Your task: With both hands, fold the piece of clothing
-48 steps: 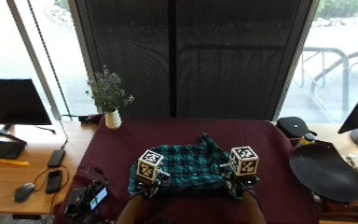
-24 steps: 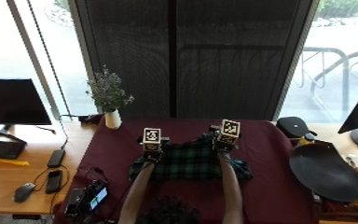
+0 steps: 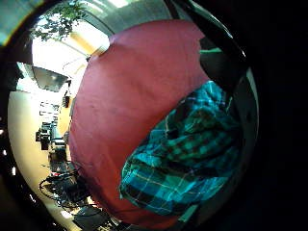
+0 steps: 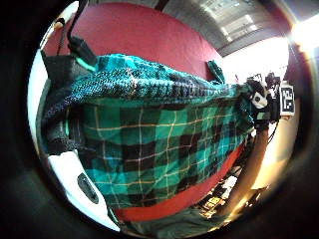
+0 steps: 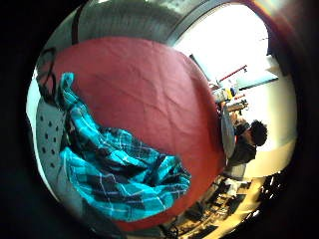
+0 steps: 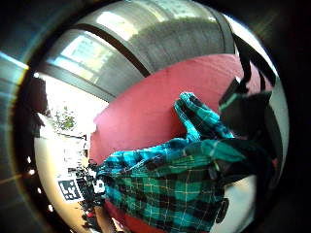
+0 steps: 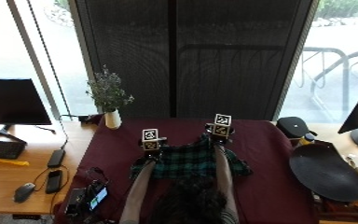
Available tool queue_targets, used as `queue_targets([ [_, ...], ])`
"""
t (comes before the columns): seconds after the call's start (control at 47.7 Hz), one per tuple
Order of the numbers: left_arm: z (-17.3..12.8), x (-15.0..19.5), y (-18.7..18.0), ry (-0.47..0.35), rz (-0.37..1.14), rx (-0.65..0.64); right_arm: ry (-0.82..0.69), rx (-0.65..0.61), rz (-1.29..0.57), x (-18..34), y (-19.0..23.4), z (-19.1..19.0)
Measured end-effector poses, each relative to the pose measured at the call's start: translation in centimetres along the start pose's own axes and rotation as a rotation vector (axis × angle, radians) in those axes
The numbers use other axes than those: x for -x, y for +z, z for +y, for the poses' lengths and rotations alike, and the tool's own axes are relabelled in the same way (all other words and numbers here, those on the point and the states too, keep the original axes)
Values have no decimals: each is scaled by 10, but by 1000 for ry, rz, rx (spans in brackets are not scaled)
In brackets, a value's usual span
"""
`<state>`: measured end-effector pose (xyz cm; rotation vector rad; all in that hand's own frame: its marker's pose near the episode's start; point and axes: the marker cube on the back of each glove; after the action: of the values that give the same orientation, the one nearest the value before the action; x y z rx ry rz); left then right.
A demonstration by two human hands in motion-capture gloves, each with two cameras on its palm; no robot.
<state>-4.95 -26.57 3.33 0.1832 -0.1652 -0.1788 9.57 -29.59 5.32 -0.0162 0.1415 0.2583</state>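
A green plaid garment hangs stretched between my two hands above the maroon table. My left hand grips one end of its upper edge and my right hand grips the other, a little farther across the table. In the left thumb side palm view the garment spreads wide from my palm to the right hand. The right thumb side palm view shows the cloth bunched under my curled fingers. Its lower part droops onto the table near my body.
A white vase with flowers stands at the table's far left corner. A black device with a screen lies at the near left. A dark round dish and a black pouch sit to the right. A monitor stands on the left desk.
Both hands have moved away from my body across the table, carrying the garment's edge with them and pulling the cloth out flat between them. Little has shifted in the last half second.
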Motion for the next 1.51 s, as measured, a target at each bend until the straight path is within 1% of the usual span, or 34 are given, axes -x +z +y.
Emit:
queue_targets([
  [0.021,3,1,4,-10,8,36,-2,55,-26,-2,2,2],
  [0.063,11,4,10,-32,24,130,3,120,-101,-7,1,4],
  [0.126,34,7,15,-71,51,345,29,204,-222,-16,-5,10],
  [0.168,39,6,16,-81,80,385,49,223,-255,-21,-8,14],
  [0.252,41,4,14,-86,164,329,128,213,-331,-44,-23,30],
  [0.314,43,5,9,-97,198,269,137,215,-461,-67,-40,55],
  [0.356,45,6,5,-102,202,224,143,178,-495,-85,-46,67],
  [0.398,51,7,0,-101,206,209,155,112,-470,-104,-37,67],
  [0.44,56,7,-3,-89,205,192,172,81,-444,-124,-11,59],
  [0.482,52,11,-5,-71,167,110,201,79,-428,-140,11,60],
  [0.524,48,15,-7,-40,113,9,248,78,-406,-152,18,74],
  [0.545,50,15,-8,-21,97,-14,275,79,-394,-156,20,83],
  [0.566,54,13,-9,-1,90,-11,303,83,-382,-161,21,92],
  [0.629,72,5,-9,39,83,61,402,126,-343,-173,30,118],
  [0.671,81,0,-6,62,71,91,484,197,-308,-180,33,139],
  [0.734,94,-10,-2,91,67,158,604,371,-241,-179,18,185],
  [0.755,98,-13,0,100,64,181,626,408,-231,-178,14,195],
  [0.797,103,-16,5,118,48,211,639,419,-241,-177,14,204],
  [0.839,105,-17,9,127,30,232,642,400,-268,-177,23,200],
  [0.881,107,-17,16,135,15,260,632,375,-342,-175,37,192],
  [0.964,110,-22,33,174,45,330,516,321,-662,-150,38,184],
  [1.006,111,-24,38,187,76,352,476,261,-761,-142,36,177],
  [1.048,112,-25,39,194,92,364,504,223,-776,-141,36,173],
  [1.09,112,-26,40,198,96,366,546,225,-768,-142,37,172],
  [1.132,111,-26,41,198,92,354,547,220,-784,-141,37,170],
  [1.216,110,-26,41,193,92,350,554,124,-784,-144,37,158],
  [1.237,111,-26,40,192,92,357,575,123,-782,-145,36,158],
  [1.279,111,-24,38,190,86,369,634,168,-792,-143,30,164],
  [1.321,109,-21,36,192,75,384,677,209,-829,-138,20,169],
  [1.342,108,-20,34,195,70,391,682,207,-855,-135,14,169],
  [1.384,104,-17,29,203,61,407,663,160,-903,-130,2,164],
  [1.426,100,-12,20,200,46,424,611,95,-951,-123,-11,157],
  [1.468,95,-5,7,187,37,432,539,39,-1004,-112,-26,149],
  [1.51,89,2,-9,174,47,425,507,10,-1013,-100,-39,143],
])
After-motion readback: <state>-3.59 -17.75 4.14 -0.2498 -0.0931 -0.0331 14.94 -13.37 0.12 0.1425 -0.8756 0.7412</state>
